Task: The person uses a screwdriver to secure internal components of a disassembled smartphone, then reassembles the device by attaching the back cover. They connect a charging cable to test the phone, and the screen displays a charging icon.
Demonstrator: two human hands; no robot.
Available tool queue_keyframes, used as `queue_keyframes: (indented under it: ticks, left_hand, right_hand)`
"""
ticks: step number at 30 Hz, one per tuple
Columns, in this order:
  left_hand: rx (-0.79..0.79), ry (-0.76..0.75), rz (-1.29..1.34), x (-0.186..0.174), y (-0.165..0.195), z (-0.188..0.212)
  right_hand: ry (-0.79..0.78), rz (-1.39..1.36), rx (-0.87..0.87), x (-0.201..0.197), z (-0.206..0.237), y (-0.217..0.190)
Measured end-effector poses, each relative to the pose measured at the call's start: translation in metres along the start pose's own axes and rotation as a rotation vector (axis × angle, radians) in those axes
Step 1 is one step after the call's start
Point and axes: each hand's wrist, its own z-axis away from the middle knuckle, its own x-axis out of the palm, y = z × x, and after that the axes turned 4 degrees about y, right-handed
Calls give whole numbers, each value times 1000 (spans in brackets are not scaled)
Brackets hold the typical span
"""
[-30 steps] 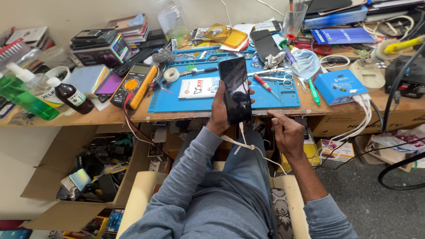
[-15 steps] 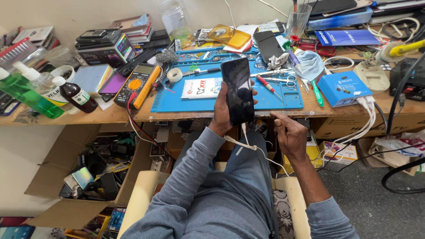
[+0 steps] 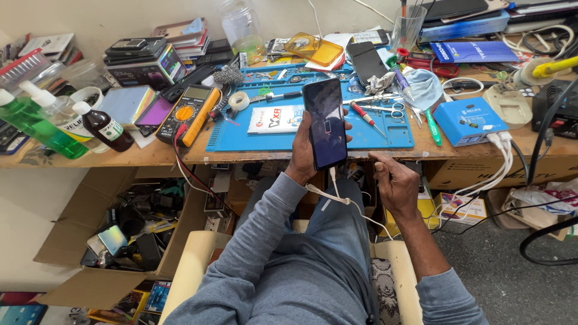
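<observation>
Far left of bench: green liquid bottle (image 3: 33,123) lying tilted, a clear dispenser bottle (image 3: 57,108) just beside it, then a small brown bottle (image 3: 103,125) with a white cap. Right of these, a yellow-edged multimeter (image 3: 188,113) lies flat; its red lead (image 3: 183,171) hangs over the bench edge. A roll of white tape (image 3: 239,101) sits at the left edge of the blue work mat (image 3: 274,139).

Centre: left hand (image 3: 306,150) holds a smartphone (image 3: 326,123) upright above the mat's front edge, fingers wrapped round the back, thumb on the left side. Grip closed on the phone. Screen is dark with a faint battery outline. A white charging cable (image 3: 337,195) is plugged into the phone's bottom end and runs down across the lap.

Right of the phone: red-handled screwdriver (image 3: 363,117) and small scissors (image 3: 394,110) lie on the mat. Right hand (image 3: 396,180) hangs below the bench edge, apart from the phone, fingers loosely curled; cannot tell whether it pinches anything.

Further right: blue charger box (image 3: 466,119) on the bench, white cables (image 3: 500,162) dropping from its right side.
</observation>
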Motion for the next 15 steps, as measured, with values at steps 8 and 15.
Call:
queue_keyframes:
  ticks: [8,15]
  left_hand:
    - [16,9,-13,-2,-3,-1]
    - [2,222,-46,7,-6,3]
  right_hand:
    - [10,-21,-13,1,1,4]
    - [65,-49,66,6,-1,-8]
